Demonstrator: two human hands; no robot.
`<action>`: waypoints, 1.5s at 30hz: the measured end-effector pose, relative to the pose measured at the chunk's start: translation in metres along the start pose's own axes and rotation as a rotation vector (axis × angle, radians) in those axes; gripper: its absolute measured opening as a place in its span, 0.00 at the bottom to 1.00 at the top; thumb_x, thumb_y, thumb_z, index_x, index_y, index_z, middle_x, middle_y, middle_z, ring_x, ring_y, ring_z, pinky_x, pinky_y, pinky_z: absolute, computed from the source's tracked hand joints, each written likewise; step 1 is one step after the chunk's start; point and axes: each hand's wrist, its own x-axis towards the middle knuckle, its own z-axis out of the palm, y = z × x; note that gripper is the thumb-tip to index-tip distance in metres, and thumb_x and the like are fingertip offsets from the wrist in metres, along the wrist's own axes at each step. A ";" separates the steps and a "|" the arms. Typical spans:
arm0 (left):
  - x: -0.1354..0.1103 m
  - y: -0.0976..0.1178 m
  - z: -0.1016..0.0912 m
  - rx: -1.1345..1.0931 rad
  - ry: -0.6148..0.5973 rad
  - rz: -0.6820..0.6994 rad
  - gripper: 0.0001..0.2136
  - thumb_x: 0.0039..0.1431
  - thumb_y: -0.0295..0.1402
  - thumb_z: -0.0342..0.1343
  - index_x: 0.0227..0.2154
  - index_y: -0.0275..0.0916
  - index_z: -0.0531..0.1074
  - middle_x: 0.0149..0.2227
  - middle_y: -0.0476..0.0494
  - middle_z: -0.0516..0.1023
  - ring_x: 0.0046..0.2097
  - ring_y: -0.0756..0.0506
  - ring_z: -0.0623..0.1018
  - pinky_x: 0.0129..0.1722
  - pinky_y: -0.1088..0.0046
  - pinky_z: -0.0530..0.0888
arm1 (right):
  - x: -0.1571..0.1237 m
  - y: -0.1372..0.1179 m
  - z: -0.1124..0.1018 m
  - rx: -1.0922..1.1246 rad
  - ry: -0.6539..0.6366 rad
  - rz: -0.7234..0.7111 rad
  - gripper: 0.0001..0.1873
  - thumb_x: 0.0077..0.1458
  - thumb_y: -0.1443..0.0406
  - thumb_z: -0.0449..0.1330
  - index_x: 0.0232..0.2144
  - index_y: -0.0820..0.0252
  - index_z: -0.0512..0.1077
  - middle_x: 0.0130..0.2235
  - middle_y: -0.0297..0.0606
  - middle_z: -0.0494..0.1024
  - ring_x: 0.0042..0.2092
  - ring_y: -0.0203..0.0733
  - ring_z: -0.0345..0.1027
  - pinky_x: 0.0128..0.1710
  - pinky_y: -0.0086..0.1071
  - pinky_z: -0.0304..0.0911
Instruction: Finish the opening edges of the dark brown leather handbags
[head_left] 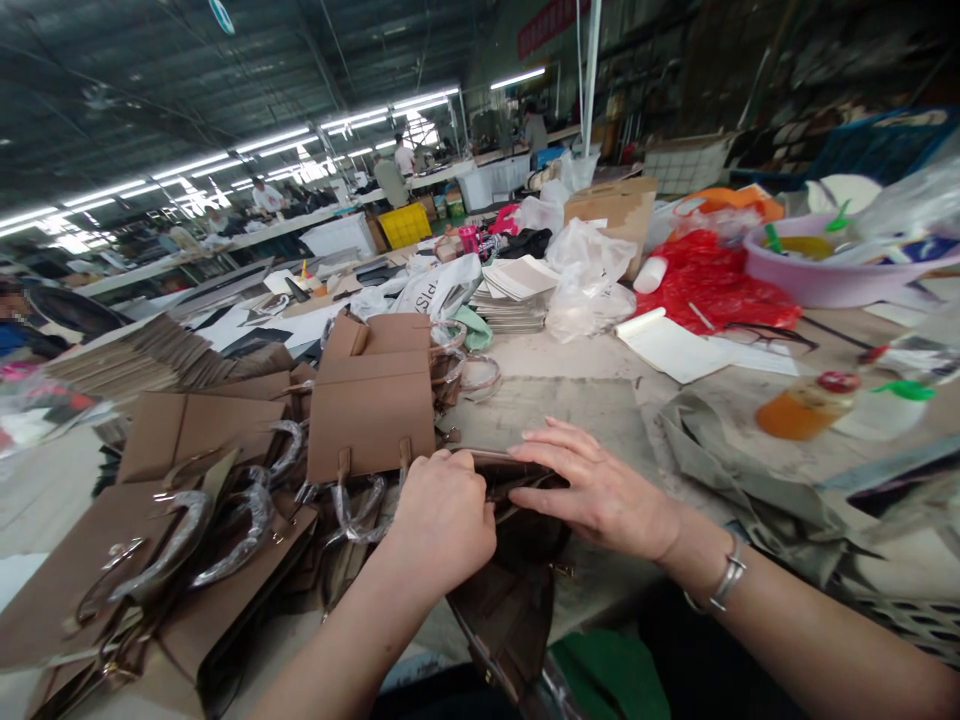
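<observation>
My left hand (pixel 442 520) is curled into a closed grip on the top edge of a dark brown handbag (pixel 506 610) that hangs over the table's near edge. My right hand (pixel 596 490) lies beside it with fingers stretched flat, pressing on the same bag's upper rim. A silver bracelet (pixel 726 578) sits on my right wrist. Just beyond my left hand lies a tan bag panel (pixel 371 415) with plastic-wrapped handles (pixel 360 510).
Several tan bags with wrapped handles (pixel 172 550) are piled at the left. A grey cloth (pixel 750 470), an orange bottle (pixel 806 405), a pink basin (pixel 840 270), red plastic (pixel 705 285) and paper stacks (pixel 514 295) crowd the right and back. Other people work at far benches.
</observation>
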 end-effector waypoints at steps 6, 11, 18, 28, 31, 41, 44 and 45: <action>-0.008 -0.004 0.004 -0.115 0.094 -0.018 0.07 0.55 0.36 0.54 0.29 0.40 0.75 0.35 0.43 0.73 0.40 0.41 0.72 0.40 0.61 0.68 | -0.001 -0.002 -0.002 -0.022 -0.014 0.023 0.17 0.57 0.72 0.52 0.47 0.61 0.72 0.56 0.47 0.65 0.58 0.48 0.53 0.55 0.43 0.58; -0.017 -0.005 0.005 -0.200 0.189 0.172 0.08 0.57 0.38 0.54 0.38 0.47 0.74 0.45 0.46 0.69 0.45 0.42 0.68 0.45 0.61 0.66 | 0.001 -0.002 -0.001 0.013 -0.024 0.035 0.13 0.57 0.71 0.53 0.43 0.62 0.73 0.55 0.46 0.66 0.56 0.48 0.56 0.55 0.44 0.58; -0.007 -0.004 0.016 -0.043 0.252 0.194 0.08 0.60 0.34 0.52 0.29 0.44 0.75 0.44 0.45 0.71 0.47 0.40 0.67 0.46 0.55 0.64 | 0.004 0.003 -0.001 0.137 -0.008 0.057 0.12 0.57 0.72 0.54 0.41 0.60 0.74 0.51 0.45 0.68 0.51 0.45 0.60 0.50 0.39 0.62; -0.001 -0.012 0.021 -0.093 0.327 0.044 0.12 0.59 0.32 0.50 0.22 0.40 0.74 0.52 0.45 0.67 0.54 0.38 0.62 0.59 0.43 0.53 | -0.006 0.013 0.016 0.256 0.239 0.228 0.13 0.59 0.69 0.56 0.45 0.54 0.73 0.44 0.40 0.70 0.41 0.37 0.66 0.40 0.32 0.65; 0.000 -0.013 0.023 -0.075 0.305 0.033 0.14 0.60 0.33 0.48 0.23 0.40 0.74 0.52 0.44 0.68 0.55 0.37 0.63 0.58 0.41 0.54 | -0.006 0.012 0.016 0.262 0.244 0.237 0.12 0.59 0.68 0.56 0.45 0.54 0.73 0.43 0.40 0.69 0.42 0.37 0.67 0.40 0.30 0.66; 0.002 -0.010 0.023 -0.055 0.301 0.003 0.16 0.62 0.33 0.47 0.23 0.40 0.76 0.50 0.45 0.72 0.56 0.37 0.63 0.58 0.40 0.54 | -0.004 0.010 0.013 0.339 0.284 0.377 0.15 0.56 0.64 0.61 0.47 0.59 0.71 0.36 0.40 0.77 0.36 0.38 0.70 0.37 0.30 0.67; 0.005 -0.010 0.022 -0.060 0.296 -0.017 0.16 0.61 0.33 0.47 0.24 0.39 0.76 0.47 0.44 0.74 0.53 0.37 0.66 0.57 0.44 0.57 | -0.001 0.010 0.013 0.434 0.288 0.432 0.12 0.56 0.63 0.61 0.42 0.60 0.75 0.36 0.40 0.78 0.36 0.38 0.71 0.36 0.29 0.67; 0.006 -0.010 0.021 -0.063 0.293 -0.026 0.16 0.61 0.33 0.47 0.24 0.39 0.77 0.46 0.44 0.74 0.52 0.37 0.67 0.56 0.45 0.59 | 0.000 0.010 0.013 0.469 0.283 0.460 0.11 0.56 0.62 0.61 0.40 0.60 0.76 0.35 0.40 0.78 0.36 0.38 0.71 0.36 0.29 0.67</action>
